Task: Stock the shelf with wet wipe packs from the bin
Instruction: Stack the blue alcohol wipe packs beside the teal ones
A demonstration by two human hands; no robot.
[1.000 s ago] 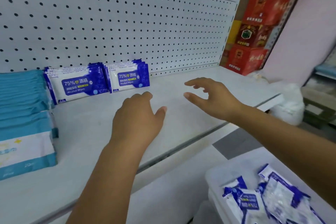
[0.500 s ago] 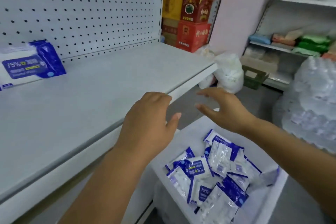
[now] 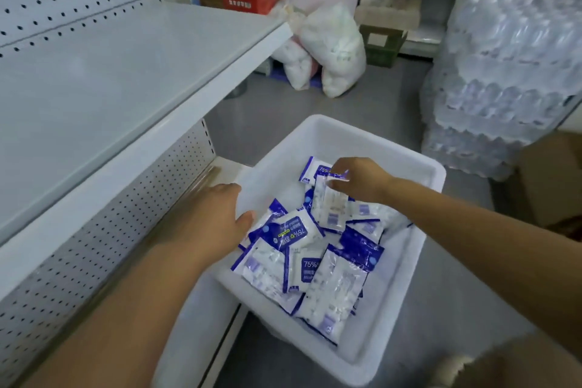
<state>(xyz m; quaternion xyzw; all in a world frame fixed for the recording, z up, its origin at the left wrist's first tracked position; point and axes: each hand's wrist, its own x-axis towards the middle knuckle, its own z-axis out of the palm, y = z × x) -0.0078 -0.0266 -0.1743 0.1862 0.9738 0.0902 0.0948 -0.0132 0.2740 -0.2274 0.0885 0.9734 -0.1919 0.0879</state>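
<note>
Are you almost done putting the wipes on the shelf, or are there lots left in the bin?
Not nearly. Done: nothing I can see; the stretch of shelf in view shows no packs. In hand: the right hand pinches the top of one wet wipe pack in the bin, and the left hand reaches in, open. Left: a heap of packs lying in the bin.

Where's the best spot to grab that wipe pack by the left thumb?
Probably from above, pinching across its narrow width: the wipe pack lies flat, label up, on top of the pile in the bin, beside the left hand.
</note>
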